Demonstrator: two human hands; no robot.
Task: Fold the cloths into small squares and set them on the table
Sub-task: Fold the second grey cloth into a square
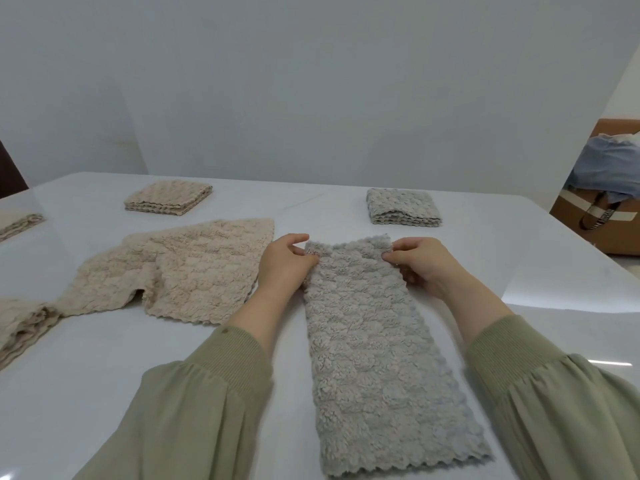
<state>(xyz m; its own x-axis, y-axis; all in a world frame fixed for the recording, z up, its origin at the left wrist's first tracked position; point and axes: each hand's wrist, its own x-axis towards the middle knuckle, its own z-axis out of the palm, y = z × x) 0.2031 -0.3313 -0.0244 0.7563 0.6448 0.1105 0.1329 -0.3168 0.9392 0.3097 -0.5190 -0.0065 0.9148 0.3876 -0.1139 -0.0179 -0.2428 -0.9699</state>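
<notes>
A grey fluffy cloth (374, 358) lies folded into a long strip on the white table (104, 393), running from the near edge away from me. My left hand (285, 263) pinches its far left corner. My right hand (420, 265) pinches its far right corner. A folded grey square (403, 206) sits at the back right. At the back left rests a folded beige square (168, 197). An unfolded beige cloth (180, 275) lies spread and rumpled to the left of my left hand.
More beige cloth (20, 327) is heaped at the left edge, and another folded beige stack (19, 224) shows at the far left. Beyond the table's right edge stands a cardboard box (602, 216) with blue fabric on it. A plain wall rises behind.
</notes>
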